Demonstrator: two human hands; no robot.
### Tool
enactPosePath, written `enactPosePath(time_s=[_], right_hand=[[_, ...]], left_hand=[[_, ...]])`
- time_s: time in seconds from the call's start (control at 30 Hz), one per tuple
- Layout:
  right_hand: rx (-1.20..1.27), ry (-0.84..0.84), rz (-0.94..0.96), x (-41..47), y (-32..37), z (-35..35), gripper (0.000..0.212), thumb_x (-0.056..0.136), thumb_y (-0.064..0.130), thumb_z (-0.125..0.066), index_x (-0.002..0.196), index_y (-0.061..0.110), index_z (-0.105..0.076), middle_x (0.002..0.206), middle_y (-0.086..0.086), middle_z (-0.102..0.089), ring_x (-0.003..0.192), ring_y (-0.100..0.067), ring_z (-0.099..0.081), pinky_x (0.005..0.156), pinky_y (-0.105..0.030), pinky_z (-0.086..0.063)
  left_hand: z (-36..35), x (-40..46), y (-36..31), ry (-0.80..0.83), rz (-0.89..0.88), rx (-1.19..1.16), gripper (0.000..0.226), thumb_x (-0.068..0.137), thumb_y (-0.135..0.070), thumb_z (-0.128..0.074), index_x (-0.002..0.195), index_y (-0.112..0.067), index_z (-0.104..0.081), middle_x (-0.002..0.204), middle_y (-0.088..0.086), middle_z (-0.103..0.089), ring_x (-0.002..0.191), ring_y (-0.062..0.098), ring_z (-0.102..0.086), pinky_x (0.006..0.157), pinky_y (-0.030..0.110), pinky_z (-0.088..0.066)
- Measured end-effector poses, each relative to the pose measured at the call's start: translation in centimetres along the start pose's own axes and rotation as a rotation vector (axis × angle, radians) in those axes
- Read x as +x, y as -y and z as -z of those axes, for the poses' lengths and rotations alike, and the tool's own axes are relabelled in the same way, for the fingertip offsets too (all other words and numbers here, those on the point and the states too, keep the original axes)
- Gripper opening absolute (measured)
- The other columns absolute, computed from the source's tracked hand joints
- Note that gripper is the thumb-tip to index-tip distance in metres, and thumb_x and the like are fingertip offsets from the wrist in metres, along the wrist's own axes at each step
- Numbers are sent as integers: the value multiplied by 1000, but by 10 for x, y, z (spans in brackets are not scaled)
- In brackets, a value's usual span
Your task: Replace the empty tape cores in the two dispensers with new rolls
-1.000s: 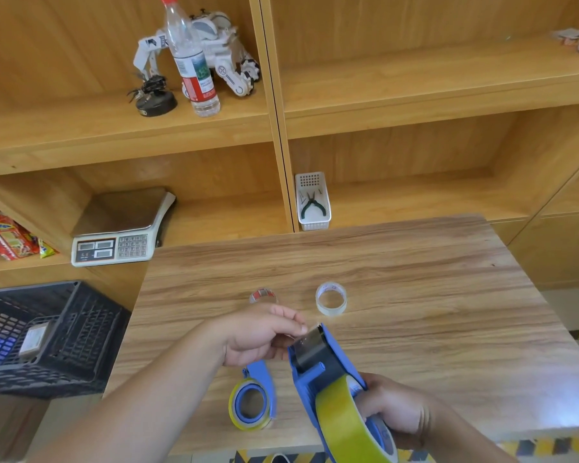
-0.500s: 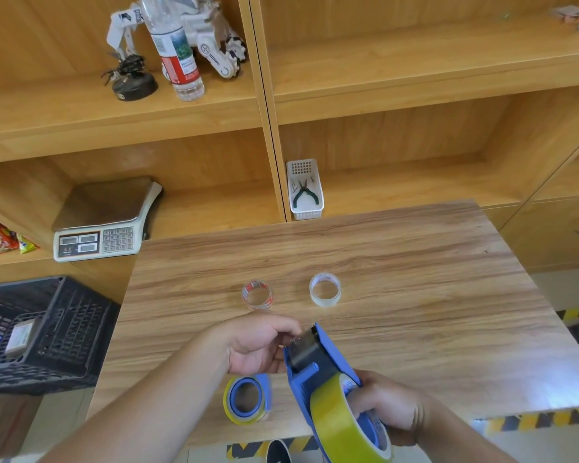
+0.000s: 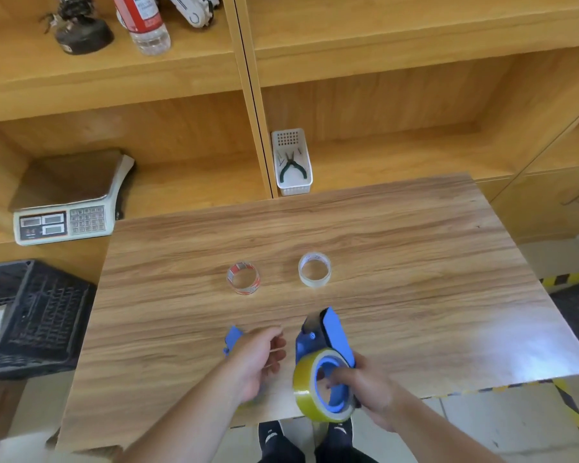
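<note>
My right hand point(image 3: 365, 389) grips a blue tape dispenser point(image 3: 325, 339) that carries a full yellow roll point(image 3: 306, 385), held upright near the table's front edge. My left hand point(image 3: 259, 359) hovers with its fingers loosely apart over the second blue dispenser point(image 3: 232, 337), which lies flat on the table and is mostly hidden beneath it. Two empty cores stand farther back on the wooden table point(image 3: 415, 262): one with red print point(image 3: 243, 279) and a clear one point(image 3: 315, 269).
A white basket with pliers point(image 3: 291, 163) sits on the shelf behind the table. A weighing scale point(image 3: 67, 202) is at the left, a black crate point(image 3: 30, 315) below it. A bottle point(image 3: 144, 21) stands on the upper shelf.
My left hand let go of the held dispenser's front end and dropped over the second dispenser on the table. My right hand turned the dispenser, its roll now facing me. The camera tilted down.
</note>
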State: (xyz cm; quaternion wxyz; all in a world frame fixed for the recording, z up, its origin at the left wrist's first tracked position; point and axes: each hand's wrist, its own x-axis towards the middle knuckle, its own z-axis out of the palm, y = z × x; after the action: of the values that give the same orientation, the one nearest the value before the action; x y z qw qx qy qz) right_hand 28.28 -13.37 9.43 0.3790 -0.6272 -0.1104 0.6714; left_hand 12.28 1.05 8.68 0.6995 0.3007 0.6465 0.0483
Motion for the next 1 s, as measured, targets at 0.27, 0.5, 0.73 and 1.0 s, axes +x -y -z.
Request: enactPosePath(time_s=[0.27, 0.5, 0.73, 1.0], right_hand=[[-283, -264, -52, 69, -47, 7, 36, 68, 24, -66, 103, 29, -68, 91, -1, -76, 81, -21, -73, 80, -44, -60], [-580, -321, -69, 99, -56, 0, 39, 78, 30, -66, 116, 28, -63, 107, 0, -59, 85, -19, -67, 79, -39, -58], [-746, -320, -19, 115, -59, -8, 57, 83, 20, -60, 136, 33, -46, 117, 2, -46, 92, -27, -66, 75, -34, -50], [-824, -350, -1, 120, -68, -10, 54, 84, 18, -63, 132, 28, -42, 114, 3, -42, 92, -27, -63, 75, -38, -57]], left_hand=[[-7, 6, 63, 40, -78, 150, 22, 80, -47, -75, 92, -29, -75, 99, -1, -77, 89, 17, -70, 73, 31, -53], [-3, 31, 83, -27, -146, 236, 17, 93, -31, -74, 108, -34, -70, 106, -7, -73, 90, 10, -70, 87, 33, -61], [0, 54, 99, -84, -109, 275, 28, 95, -24, -72, 122, -28, -68, 109, -14, -70, 96, 6, -71, 86, 26, -62], [-1, 57, 101, -107, -53, 381, 35, 91, -41, -69, 124, -44, -60, 122, -17, -65, 102, 8, -67, 92, 33, -60]])
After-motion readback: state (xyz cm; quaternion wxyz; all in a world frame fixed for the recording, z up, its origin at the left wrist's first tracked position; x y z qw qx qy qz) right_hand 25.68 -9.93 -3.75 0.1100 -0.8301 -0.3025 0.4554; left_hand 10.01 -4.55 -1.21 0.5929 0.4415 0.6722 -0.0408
